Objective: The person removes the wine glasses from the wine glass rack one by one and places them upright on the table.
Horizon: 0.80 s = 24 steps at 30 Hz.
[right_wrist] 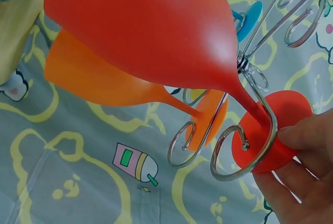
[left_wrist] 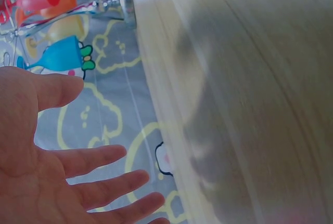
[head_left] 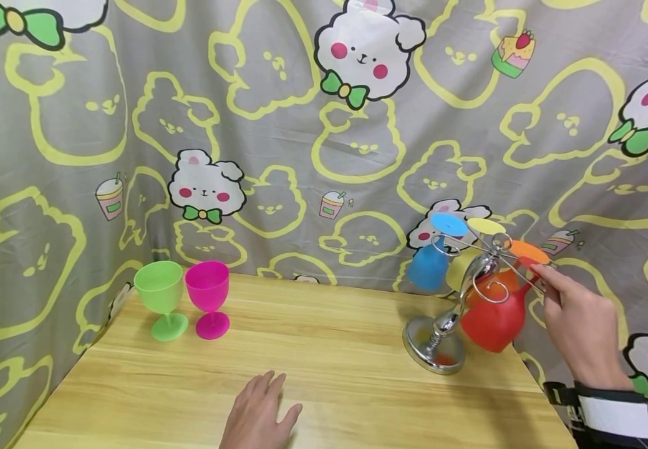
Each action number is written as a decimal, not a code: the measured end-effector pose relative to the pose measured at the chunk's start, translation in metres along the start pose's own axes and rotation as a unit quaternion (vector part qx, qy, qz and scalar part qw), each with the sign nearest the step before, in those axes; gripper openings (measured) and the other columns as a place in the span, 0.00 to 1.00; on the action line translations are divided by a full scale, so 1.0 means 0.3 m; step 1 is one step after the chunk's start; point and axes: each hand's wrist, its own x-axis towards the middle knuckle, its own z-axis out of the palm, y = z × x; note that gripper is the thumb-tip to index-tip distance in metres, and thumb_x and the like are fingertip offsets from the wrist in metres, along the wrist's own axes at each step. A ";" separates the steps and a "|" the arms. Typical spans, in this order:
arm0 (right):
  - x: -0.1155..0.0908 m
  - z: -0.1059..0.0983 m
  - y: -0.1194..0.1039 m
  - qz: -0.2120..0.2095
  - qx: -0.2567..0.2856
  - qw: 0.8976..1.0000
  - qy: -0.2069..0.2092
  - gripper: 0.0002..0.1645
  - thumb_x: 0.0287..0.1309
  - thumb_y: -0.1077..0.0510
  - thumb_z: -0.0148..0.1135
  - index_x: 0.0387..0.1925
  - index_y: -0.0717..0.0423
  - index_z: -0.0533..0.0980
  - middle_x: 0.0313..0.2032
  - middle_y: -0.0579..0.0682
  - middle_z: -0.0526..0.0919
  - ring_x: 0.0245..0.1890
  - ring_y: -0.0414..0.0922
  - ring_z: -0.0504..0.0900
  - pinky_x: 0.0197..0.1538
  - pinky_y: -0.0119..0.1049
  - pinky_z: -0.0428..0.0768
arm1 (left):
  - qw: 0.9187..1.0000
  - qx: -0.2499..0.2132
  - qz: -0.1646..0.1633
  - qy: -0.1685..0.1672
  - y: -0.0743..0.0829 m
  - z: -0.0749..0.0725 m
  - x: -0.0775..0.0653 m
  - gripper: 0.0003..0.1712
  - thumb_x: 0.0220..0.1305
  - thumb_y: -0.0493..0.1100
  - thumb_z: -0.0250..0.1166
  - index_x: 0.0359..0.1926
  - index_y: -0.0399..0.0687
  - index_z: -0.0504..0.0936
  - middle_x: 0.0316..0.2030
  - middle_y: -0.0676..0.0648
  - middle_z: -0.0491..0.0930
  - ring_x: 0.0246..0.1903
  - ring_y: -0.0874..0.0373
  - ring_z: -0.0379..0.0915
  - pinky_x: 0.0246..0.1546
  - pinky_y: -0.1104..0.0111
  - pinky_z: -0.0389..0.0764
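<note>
My right hand (head_left: 584,327) pinches the round foot of a red plastic goblet (head_left: 494,321) between thumb and fingers. The goblet hangs upside down, tilted, its stem inside a curled hook of a chrome glass rack (head_left: 436,349). Orange (right_wrist: 104,76), yellow (head_left: 486,226) and blue goblets (head_left: 428,267) also hang from the rack, bowls downward; the yellow one is mostly hidden. My left hand (head_left: 259,415) is low over the front of the table, fingers spread and holding nothing; its palm shows in the left wrist view.
A green goblet (head_left: 159,290) and a magenta goblet (head_left: 208,290) stand upright side by side at the back left of the wooden table (head_left: 312,349). A grey patterned curtain (head_left: 279,137) hangs behind and along both sides. The rack stands near the table's right edge.
</note>
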 end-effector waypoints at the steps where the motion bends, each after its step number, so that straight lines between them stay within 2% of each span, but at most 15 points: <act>1: 0.009 0.004 0.003 -0.002 -0.002 1.000 -0.003 0.20 0.68 0.75 0.59 0.58 0.68 0.85 0.16 0.62 0.75 0.12 0.39 0.52 0.16 0.36 0.51 | 1.000 0.001 0.001 0.001 -0.001 0.001 0.000 0.38 0.67 0.60 0.72 0.65 0.35 0.82 0.65 0.32 0.81 0.65 0.32 0.76 0.67 0.34 0.76; 5: 0.040 0.013 0.017 -0.002 -0.012 1.000 -0.007 0.21 0.68 0.74 0.57 0.59 0.69 0.83 0.11 0.51 0.62 0.11 0.44 0.53 0.17 0.37 0.51 | 1.000 0.001 0.002 0.001 -0.004 0.004 0.001 0.38 0.67 0.60 0.72 0.64 0.35 0.82 0.64 0.31 0.81 0.65 0.32 0.76 0.66 0.34 0.77; 10: 0.073 0.011 0.034 0.018 -0.016 1.000 -0.013 0.22 0.69 0.74 0.55 0.60 0.70 0.82 0.11 0.53 0.63 0.11 0.47 0.55 0.18 0.39 0.52 | 1.000 0.002 0.004 0.003 -0.007 0.005 0.001 0.37 0.67 0.59 0.73 0.64 0.34 0.82 0.64 0.31 0.81 0.65 0.32 0.76 0.66 0.34 0.77; 18: 0.095 -0.005 0.063 0.078 -0.009 0.994 -0.075 0.25 0.70 0.72 0.50 0.65 0.73 0.77 0.21 0.67 0.77 0.15 0.50 0.61 0.18 0.40 0.56 | 1.000 0.003 0.010 -0.001 -0.013 0.010 0.001 0.37 0.67 0.59 0.73 0.64 0.34 0.82 0.64 0.31 0.81 0.64 0.31 0.76 0.66 0.33 0.77; 24: 0.095 -0.004 0.087 0.117 -0.024 0.989 -0.086 0.24 0.73 0.72 0.48 0.66 0.75 0.75 0.39 0.80 0.82 0.18 0.54 0.65 0.19 0.42 0.58 | 1.000 -0.009 0.009 -0.009 -0.010 0.012 0.002 0.37 0.67 0.59 0.72 0.64 0.33 0.82 0.65 0.30 0.80 0.65 0.30 0.75 0.66 0.32 0.76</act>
